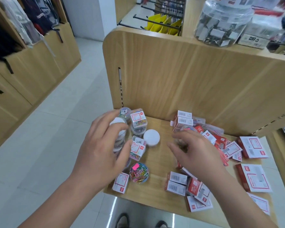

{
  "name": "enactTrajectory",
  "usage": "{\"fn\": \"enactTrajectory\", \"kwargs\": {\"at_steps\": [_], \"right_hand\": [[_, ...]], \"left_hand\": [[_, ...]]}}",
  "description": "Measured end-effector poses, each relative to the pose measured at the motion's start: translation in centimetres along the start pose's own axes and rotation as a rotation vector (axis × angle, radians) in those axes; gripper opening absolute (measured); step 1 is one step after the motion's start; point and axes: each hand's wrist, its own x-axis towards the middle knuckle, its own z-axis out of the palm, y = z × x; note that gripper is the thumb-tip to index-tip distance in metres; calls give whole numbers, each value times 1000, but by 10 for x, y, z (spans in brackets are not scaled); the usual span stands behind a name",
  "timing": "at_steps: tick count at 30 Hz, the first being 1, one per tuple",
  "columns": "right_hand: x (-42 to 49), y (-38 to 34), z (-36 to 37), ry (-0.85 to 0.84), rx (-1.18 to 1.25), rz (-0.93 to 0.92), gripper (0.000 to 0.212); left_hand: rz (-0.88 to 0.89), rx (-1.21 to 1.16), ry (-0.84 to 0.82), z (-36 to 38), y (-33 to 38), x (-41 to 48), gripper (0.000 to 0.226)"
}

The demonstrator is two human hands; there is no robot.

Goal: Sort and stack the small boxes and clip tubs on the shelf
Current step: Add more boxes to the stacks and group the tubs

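Gripping clip-tub stack (118,122), left fingers (104,119) | right fingers (186,136): cannot tell | round tub (147,176): coloured clips (138,174)

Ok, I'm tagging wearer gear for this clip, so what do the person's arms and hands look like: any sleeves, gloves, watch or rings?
The left forearm and the right forearm are bare to the frame's edge; no sleeve shows. The left hand and the right hand wear no gloves. No watch, bracelet or ring is visible, though blur could hide something small.
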Motion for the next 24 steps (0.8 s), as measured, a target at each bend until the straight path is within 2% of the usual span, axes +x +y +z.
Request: {"fn": "enactTrajectory", "kwargs": {"at_steps": [3,6,9,11,12,16,21,24], "right_hand": [[-19,17,-20,71,42,76,12],[-28,30,-26,138,11,127,12],[-29,40,-26,114,-8,150,19],[-29,44,-28,93,0,174,19],[-30,44,-30,84,-2,182,19],[-36,49,-40,81,28,173,15],[-27,52,-37,74,-5,187,17],[-14,49,-34,54,-14,138,17]], "left_hand": [[59,12,5,11,15,5,25],[71,-64,15,33,36,26,21],[162,-143,-260,86,72,49,37],[123,-108,-462,126,86,58,50],[96,-80,-503,142,88,60,52],[-16,-94,-449,169,87,61,46],[-7,-121,-425,171,86,62,39],[-34,-142,-293,142,86,54,35]]}}
